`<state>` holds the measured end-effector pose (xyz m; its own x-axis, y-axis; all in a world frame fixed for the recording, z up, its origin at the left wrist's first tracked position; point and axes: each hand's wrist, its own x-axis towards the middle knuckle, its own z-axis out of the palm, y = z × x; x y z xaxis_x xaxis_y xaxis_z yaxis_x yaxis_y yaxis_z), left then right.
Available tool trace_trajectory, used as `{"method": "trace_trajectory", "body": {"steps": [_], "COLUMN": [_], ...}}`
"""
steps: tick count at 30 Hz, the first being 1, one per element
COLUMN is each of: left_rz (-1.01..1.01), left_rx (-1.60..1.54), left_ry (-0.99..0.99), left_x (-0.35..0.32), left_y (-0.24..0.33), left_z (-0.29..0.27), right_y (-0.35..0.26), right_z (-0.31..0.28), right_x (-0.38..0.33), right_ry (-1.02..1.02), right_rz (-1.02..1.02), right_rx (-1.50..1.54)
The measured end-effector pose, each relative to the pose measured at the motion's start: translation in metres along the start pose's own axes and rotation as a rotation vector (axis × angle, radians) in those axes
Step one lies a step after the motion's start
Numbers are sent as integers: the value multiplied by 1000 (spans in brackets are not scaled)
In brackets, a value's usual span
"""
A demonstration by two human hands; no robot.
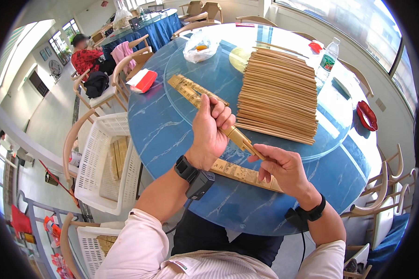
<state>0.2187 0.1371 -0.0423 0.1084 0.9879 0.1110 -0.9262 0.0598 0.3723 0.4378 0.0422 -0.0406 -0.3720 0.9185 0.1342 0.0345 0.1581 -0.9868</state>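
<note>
Left hand grips chopstick sleeve.

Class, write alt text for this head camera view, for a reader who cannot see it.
A person's left hand grips a long paper sleeve while the right hand holds a wooden chopstick at its open end, over a round blue table. A large stack of chopsticks lies beyond the hands, and a white plastic basket sits at the left.

A slim tan paper sleeve slants from ten o'clock down toward four o'clock above the blue table, with wooden chopsticks poking out of its lower end.
</note>
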Motion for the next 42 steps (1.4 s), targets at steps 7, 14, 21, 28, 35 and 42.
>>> {"method": "trace_trajectory", "body": {"steps": [7,14,21,28,35,42], "left_rz": [-87,-195,-215,75,-23,-184], "left_rx": [-14,25,722,961,1180,1261], "left_ry": [-63,-85,-168,-158,55,30], "left_x": [-9,-20,-39,-10,43,26], "left_y": [-18,-34,-50,-17,39,40], "left_z": [1,2,10,6,-33,-21], "right_y": [9,9,6,3,-2,-1], "right_z": [-3,-6,-9,-15,-16,-21], "right_x": [2,3,10,6,5,8], "right_ry": [67,63,264,306,309,356], "right_rz": [-86,-7,158,33,30,22], "right_rx": [-100,-214,-8,-61,-140,-206]}}
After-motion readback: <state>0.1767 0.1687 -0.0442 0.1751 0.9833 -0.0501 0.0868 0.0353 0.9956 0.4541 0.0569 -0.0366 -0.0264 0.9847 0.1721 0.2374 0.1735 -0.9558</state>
